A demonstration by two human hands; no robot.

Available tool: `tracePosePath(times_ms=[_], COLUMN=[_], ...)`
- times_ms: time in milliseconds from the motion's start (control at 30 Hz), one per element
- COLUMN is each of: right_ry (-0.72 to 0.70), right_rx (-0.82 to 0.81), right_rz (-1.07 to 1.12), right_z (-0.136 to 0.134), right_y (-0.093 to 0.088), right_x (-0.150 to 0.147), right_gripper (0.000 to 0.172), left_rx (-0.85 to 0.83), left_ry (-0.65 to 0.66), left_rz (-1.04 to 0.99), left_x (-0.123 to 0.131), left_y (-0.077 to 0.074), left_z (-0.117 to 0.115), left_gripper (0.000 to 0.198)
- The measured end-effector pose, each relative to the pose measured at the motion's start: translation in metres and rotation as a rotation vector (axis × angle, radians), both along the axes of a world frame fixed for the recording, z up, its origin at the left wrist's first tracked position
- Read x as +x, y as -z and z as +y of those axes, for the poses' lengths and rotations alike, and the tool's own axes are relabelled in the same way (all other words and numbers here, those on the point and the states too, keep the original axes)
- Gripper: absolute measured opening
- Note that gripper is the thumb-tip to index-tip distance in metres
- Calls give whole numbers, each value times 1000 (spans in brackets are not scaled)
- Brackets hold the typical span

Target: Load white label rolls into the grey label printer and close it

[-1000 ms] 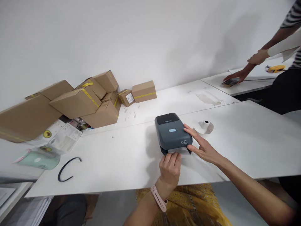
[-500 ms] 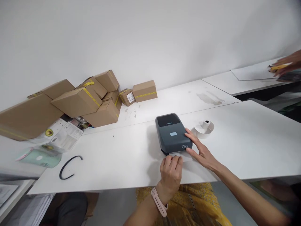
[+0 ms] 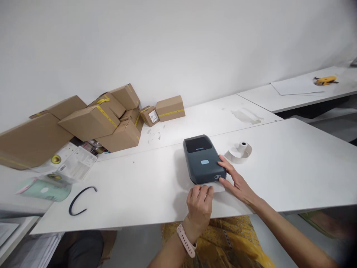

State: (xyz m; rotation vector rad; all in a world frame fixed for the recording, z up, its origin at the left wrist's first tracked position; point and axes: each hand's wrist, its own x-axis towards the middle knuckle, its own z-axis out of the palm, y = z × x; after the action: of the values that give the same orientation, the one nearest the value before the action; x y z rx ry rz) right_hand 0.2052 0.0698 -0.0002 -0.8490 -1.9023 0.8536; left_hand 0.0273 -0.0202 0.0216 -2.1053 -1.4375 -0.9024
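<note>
A dark grey-blue label printer [image 3: 202, 158] with a pale square button lies on the white table in front of me. My left hand [image 3: 199, 203], a pink band on its wrist, is closed at the printer's front edge, fingertips pinching a white paper strip [image 3: 218, 187] that comes out beneath the cover. My right hand [image 3: 237, 185] rests against the printer's right front corner, fingers stretched along its side and thumb by the oval mark. To its right, a small white paper roll [image 3: 243, 146] stands on end with its loose strip curled around it.
Several cardboard boxes [image 3: 89, 121] are piled at the back left. A black headband [image 3: 73, 204] and a mint-green pouch [image 3: 46, 190] lie at the left. On the far right table are white sheets [image 3: 292, 88] and a yellow tool [image 3: 327, 80].
The dark gap at the printer's lower left front has narrowed. My hands keep nearly the same places. Another person's hand has left the yellow tool at far right.
</note>
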Motion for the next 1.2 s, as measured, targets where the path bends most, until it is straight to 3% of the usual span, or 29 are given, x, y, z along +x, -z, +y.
tracePosePath(times_ms=[200, 333, 400, 500, 567, 667, 800, 1200], right_ry=[81, 188, 203, 214, 227, 210, 174, 176], right_rx=[8, -50, -91, -171, -267, -498, -659, -638], right_rz=[192, 319, 338, 349, 389, 456, 471, 448], right_z=[8, 8, 6, 4, 5, 8, 9, 5], right_y=[11, 11, 8, 5, 6, 10, 13, 10], right_x=[-14, -27, -30, -32, -33, -35, -35, -33], right_gripper=[31, 19, 17, 21, 37, 67, 77, 71], left_rx=[-4, -49, -85, -253, -466, -685, -746, -688], left_ry=[16, 101, 99, -37, -49, 47, 112, 117], left_rz=[-33, -150, -383, -941, -1263, -1516, -1595, -1595], left_x=[0, -6, -13, -23, -25, -22, -15, -14], left_y=[6, 13, 14, 7, 0, -9, -10, -2], left_z=[-2, -8, -5, 12, 28, 48, 55, 52], left_gripper=[21, 24, 26, 41, 56, 75, 88, 91])
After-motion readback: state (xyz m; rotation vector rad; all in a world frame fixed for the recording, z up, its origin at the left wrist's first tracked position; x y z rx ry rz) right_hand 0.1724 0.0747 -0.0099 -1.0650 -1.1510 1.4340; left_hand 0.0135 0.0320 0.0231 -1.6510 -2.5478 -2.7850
